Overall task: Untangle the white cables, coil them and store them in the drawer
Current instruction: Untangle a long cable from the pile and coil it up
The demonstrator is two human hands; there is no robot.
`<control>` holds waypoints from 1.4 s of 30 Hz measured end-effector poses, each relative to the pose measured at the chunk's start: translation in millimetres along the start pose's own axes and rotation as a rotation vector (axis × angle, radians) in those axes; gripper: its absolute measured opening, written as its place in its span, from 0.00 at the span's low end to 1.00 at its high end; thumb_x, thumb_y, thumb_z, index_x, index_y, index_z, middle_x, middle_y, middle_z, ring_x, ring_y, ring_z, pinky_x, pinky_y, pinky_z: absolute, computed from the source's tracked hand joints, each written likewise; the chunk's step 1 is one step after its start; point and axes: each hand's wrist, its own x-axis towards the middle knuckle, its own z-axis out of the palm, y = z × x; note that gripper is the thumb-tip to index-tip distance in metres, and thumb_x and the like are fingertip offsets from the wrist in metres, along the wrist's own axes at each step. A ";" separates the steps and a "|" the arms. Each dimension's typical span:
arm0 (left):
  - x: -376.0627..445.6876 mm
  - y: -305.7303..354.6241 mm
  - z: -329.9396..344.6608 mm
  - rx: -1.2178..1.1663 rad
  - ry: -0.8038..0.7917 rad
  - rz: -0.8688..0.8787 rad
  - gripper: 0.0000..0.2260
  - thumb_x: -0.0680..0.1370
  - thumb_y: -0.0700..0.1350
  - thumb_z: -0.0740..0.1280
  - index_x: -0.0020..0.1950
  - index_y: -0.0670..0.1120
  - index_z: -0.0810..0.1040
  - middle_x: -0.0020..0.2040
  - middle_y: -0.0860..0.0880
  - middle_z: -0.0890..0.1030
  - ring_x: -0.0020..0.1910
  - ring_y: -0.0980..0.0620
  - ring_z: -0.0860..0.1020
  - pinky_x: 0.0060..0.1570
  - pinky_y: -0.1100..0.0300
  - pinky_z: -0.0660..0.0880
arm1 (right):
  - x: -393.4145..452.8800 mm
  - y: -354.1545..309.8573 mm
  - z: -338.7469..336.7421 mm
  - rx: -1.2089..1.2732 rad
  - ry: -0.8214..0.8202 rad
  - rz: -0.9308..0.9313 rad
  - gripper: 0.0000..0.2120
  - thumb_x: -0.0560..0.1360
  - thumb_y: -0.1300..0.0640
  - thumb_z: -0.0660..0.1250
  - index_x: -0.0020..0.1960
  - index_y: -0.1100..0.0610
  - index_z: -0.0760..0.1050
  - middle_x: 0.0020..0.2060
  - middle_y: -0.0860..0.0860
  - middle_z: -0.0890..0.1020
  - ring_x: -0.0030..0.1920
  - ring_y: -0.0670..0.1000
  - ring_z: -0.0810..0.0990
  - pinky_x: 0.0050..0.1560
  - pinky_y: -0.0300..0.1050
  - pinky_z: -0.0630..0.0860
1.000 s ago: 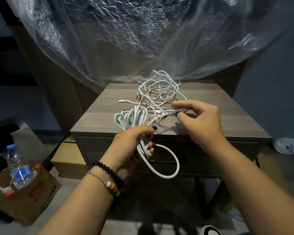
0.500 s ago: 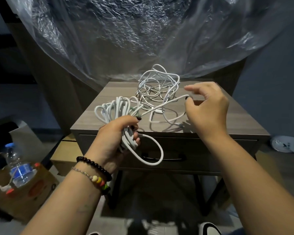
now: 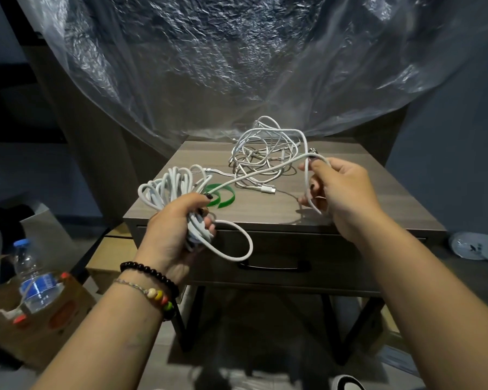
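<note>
Coiling underway: left hand (image 3: 178, 220) grips coiled cable (image 3: 166, 190); right hand (image 3: 341, 190) pinches its free strand (image 3: 265, 171). Next: another loop.

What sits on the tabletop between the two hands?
In the head view, a green strap and a plug lie between left hand and right hand.

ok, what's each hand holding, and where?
Left hand grips the coil at its lower end. Right hand holds the cable running from it, near its free end.
</note>
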 end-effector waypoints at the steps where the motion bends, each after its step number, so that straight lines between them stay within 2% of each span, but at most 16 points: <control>1: 0.4 -1.1 -0.7 0.004 0.009 -0.004 0.03 0.76 0.37 0.64 0.42 0.42 0.73 0.30 0.47 0.69 0.22 0.56 0.70 0.23 0.67 0.71 | 1.3 1.0 -3.5 -0.094 0.011 -0.029 0.11 0.80 0.58 0.62 0.47 0.61 0.81 0.25 0.52 0.71 0.25 0.48 0.71 0.29 0.41 0.77; 5: 4.0 -3.2 -4.9 0.014 0.093 -0.016 0.04 0.75 0.38 0.65 0.41 0.43 0.75 0.26 0.49 0.71 0.22 0.57 0.70 0.24 0.67 0.72 | 6.3 4.5 -19.8 -0.545 0.176 -0.295 0.13 0.76 0.48 0.68 0.37 0.54 0.82 0.25 0.51 0.78 0.29 0.54 0.77 0.36 0.50 0.77; 8: 7.7 -3.5 -9.4 0.000 0.132 -0.039 0.05 0.76 0.39 0.64 0.40 0.44 0.74 0.29 0.49 0.72 0.21 0.58 0.70 0.24 0.68 0.72 | 4.9 1.8 -34.2 -0.582 0.267 -0.329 0.17 0.76 0.43 0.66 0.38 0.54 0.83 0.26 0.50 0.78 0.32 0.54 0.78 0.39 0.50 0.76; 12: 7.9 -9.0 -10.0 0.043 0.147 -0.060 0.02 0.74 0.39 0.66 0.41 0.43 0.76 0.32 0.48 0.74 0.22 0.58 0.72 0.24 0.66 0.73 | -4.9 -3.1 -47.1 -0.610 0.249 -0.329 0.13 0.78 0.50 0.65 0.41 0.55 0.83 0.27 0.49 0.78 0.31 0.46 0.73 0.35 0.40 0.70; 15: 3.0 -13.3 -3.6 0.043 0.093 -0.063 0.01 0.74 0.38 0.66 0.42 0.41 0.75 0.31 0.47 0.75 0.24 0.56 0.73 0.24 0.65 0.73 | -19.2 -6.5 -52.5 -0.661 0.122 -0.324 0.10 0.76 0.54 0.68 0.39 0.58 0.83 0.32 0.55 0.81 0.33 0.50 0.75 0.34 0.42 0.70; 18: -4.9 -14.9 4.4 0.015 -0.019 -0.064 0.04 0.74 0.36 0.64 0.40 0.41 0.75 0.31 0.46 0.75 0.24 0.55 0.72 0.24 0.65 0.73 | -39.4 -8.9 -54.1 -0.558 -0.151 -0.223 0.06 0.74 0.56 0.69 0.41 0.56 0.82 0.29 0.54 0.79 0.29 0.49 0.74 0.32 0.45 0.71; 20: -10.6 -14.1 7.4 0.028 -0.112 -0.066 0.04 0.74 0.36 0.63 0.39 0.41 0.74 0.32 0.45 0.74 0.24 0.55 0.72 0.25 0.65 0.72 | -52.2 -10.2 -53.1 -0.489 -0.342 -0.123 0.03 0.74 0.57 0.69 0.46 0.55 0.81 0.27 0.51 0.78 0.27 0.48 0.76 0.29 0.40 0.73; 22: -16.4 -14.2 7.8 0.087 -0.198 -0.078 0.02 0.71 0.36 0.64 0.39 0.41 0.74 0.33 0.45 0.73 0.24 0.56 0.72 0.26 0.65 0.72 | -60.1 -9.5 -52.8 -0.493 -0.444 -0.080 0.05 0.75 0.57 0.69 0.50 0.53 0.80 0.29 0.53 0.81 0.28 0.49 0.79 0.30 0.37 0.75; 24: -23.0 -15.8 5.6 0.140 -0.241 -0.110 0.01 0.70 0.36 0.64 0.39 0.41 0.74 0.32 0.46 0.73 0.24 0.56 0.72 0.26 0.64 0.72 | -65.0 -7.3 -54.1 -0.494 -0.469 -0.064 0.07 0.75 0.57 0.68 0.53 0.54 0.79 0.32 0.57 0.82 0.31 0.49 0.82 0.34 0.37 0.78; 28: -37.0 -19.7 -0.4 0.134 -0.271 -0.135 0.04 0.67 0.38 0.65 0.41 0.40 0.74 0.35 0.44 0.72 0.25 0.55 0.72 0.26 0.64 0.72 | -74.4 -2.6 -57.1 -0.412 -0.495 -0.016 0.09 0.74 0.57 0.69 0.55 0.56 0.79 0.36 0.54 0.84 0.37 0.51 0.84 0.42 0.44 0.81; 31: -48.5 -21.0 -1.6 0.085 -0.287 -0.135 0.03 0.73 0.36 0.61 0.45 0.39 0.73 0.38 0.44 0.79 0.25 0.56 0.72 0.27 0.65 0.72 | -84.1 4.6 -47.8 -0.287 -0.473 0.050 0.08 0.75 0.60 0.69 0.54 0.56 0.80 0.38 0.54 0.84 0.37 0.52 0.83 0.38 0.43 0.80; 33: -57.5 -21.9 1.9 0.018 -0.335 -0.148 0.08 0.76 0.35 0.56 0.46 0.38 0.74 0.47 0.42 0.82 0.26 0.57 0.71 0.29 0.66 0.72 | -90.8 14.1 -35.9 -0.292 -0.433 0.046 0.10 0.75 0.62 0.68 0.55 0.55 0.80 0.36 0.51 0.83 0.35 0.50 0.83 0.33 0.43 0.79; 36: -66.6 -25.8 4.8 -0.114 -0.337 -0.137 0.13 0.76 0.34 0.53 0.43 0.39 0.77 0.59 0.39 0.77 0.28 0.57 0.71 0.31 0.65 0.75 | -100.1 25.1 -19.4 -0.263 -0.404 0.062 0.11 0.76 0.64 0.67 0.57 0.56 0.79 0.33 0.49 0.83 0.27 0.48 0.80 0.27 0.41 0.76; 39: -67.8 -28.9 1.4 -0.247 -0.266 -0.129 0.12 0.76 0.34 0.53 0.55 0.37 0.73 0.53 0.41 0.76 0.29 0.57 0.72 0.33 0.63 0.77 | -106.5 28.0 -11.3 -0.146 -0.452 0.161 0.08 0.78 0.61 0.65 0.56 0.58 0.79 0.39 0.56 0.85 0.26 0.48 0.79 0.24 0.37 0.73; 40: -67.4 -29.9 -0.3 -0.263 -0.244 -0.122 0.12 0.76 0.34 0.53 0.55 0.37 0.73 0.50 0.43 0.75 0.29 0.57 0.73 0.33 0.62 0.78 | -107.2 28.0 -9.6 -0.098 -0.457 0.188 0.08 0.79 0.60 0.63 0.55 0.59 0.79 0.38 0.56 0.85 0.26 0.48 0.79 0.24 0.36 0.72; 42: -67.9 -31.2 -1.5 -0.233 -0.199 -0.102 0.09 0.76 0.34 0.54 0.47 0.40 0.74 0.44 0.45 0.74 0.29 0.56 0.73 0.34 0.62 0.78 | -107.4 26.9 -7.3 0.020 -0.435 0.235 0.10 0.80 0.59 0.60 0.53 0.61 0.79 0.36 0.56 0.85 0.25 0.47 0.76 0.23 0.35 0.67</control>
